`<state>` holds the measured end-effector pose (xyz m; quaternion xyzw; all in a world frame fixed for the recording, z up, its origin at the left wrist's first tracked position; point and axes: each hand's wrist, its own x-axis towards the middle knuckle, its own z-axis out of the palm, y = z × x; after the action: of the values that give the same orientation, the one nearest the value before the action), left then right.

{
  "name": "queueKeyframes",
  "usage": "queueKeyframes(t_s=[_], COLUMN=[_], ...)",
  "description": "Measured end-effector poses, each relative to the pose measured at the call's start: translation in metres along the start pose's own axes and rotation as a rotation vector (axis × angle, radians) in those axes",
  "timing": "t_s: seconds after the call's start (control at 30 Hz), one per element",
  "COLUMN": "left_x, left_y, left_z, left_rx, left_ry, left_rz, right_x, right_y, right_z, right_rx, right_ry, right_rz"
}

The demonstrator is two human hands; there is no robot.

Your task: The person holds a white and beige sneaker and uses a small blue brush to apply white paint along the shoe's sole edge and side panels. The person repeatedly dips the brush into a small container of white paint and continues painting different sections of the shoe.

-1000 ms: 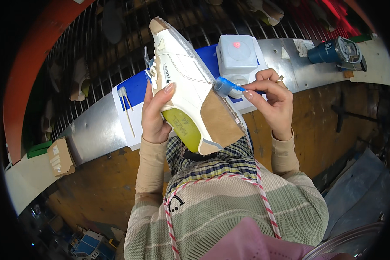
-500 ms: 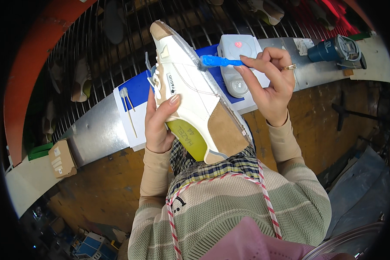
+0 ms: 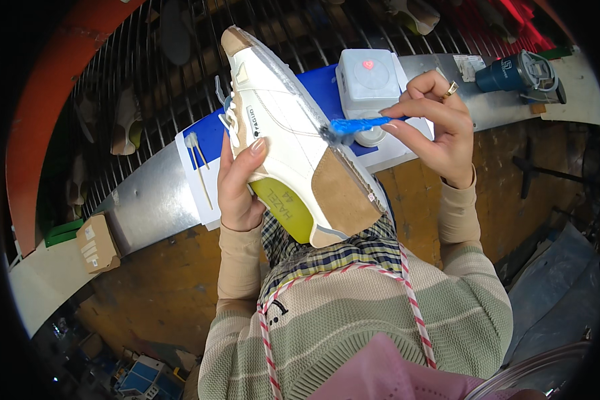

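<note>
A white and tan shoe upper (image 3: 283, 127) on a green last (image 3: 283, 208) is held up in front of me, toe pointing away and to the left. My left hand (image 3: 242, 183) grips it by the laced side, thumb across the tongue area. Between thumb and fingers, my right hand (image 3: 440, 130) pinches a blue-handled brush (image 3: 360, 125). Its dark bristles touch the lower edge of the shoe, a little ahead of the tan heel patch. That edge looks whitish and coated. A white container (image 3: 368, 75) stands behind the brush.
Cotton-tipped sticks (image 3: 200, 163) lie on blue and white sheets at left. A blue tumbler (image 3: 507, 75) stands at right on the metal ledge (image 3: 150, 200). Beyond runs a roller conveyor (image 3: 153, 67) with more shoes. A small cardboard box (image 3: 98, 245) sits far left.
The brush has moved along the shoe's edge toward the heel, with my right hand shifting right and nearer. The shoe has shifted slightly left.
</note>
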<state>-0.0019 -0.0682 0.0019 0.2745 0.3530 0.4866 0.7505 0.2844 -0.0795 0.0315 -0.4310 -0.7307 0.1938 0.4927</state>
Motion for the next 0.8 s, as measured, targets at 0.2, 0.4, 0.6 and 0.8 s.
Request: queueKeyframes(t_s=[0.2, 0.4, 0.6, 0.8], left_x=[0.003, 0.007, 0.003, -0.003], left_y=[0.0, -0.005, -0.005, -0.003], left_z=[-0.004, -0.006, -0.007, -0.007], left_rx=[-0.062, -0.163, -0.157, -0.131], left_ry=[0.01, -0.016, -0.019, -0.006], left_rz=[-0.018, -0.011, -0.026, -0.046], right_x=[-0.016, -0.031, -0.022, -0.002], right_y=[-0.016, -0.031, -0.03, -0.017], right_z=[-0.017, -0.018, -0.007, 0.007], right_rx=[0.15, 0.058, -0.07, -0.103], right_ry=[-0.062, -0.008, 0.016, 0.025], right_rz=[0.213, 0.268, 0.137, 0.02])
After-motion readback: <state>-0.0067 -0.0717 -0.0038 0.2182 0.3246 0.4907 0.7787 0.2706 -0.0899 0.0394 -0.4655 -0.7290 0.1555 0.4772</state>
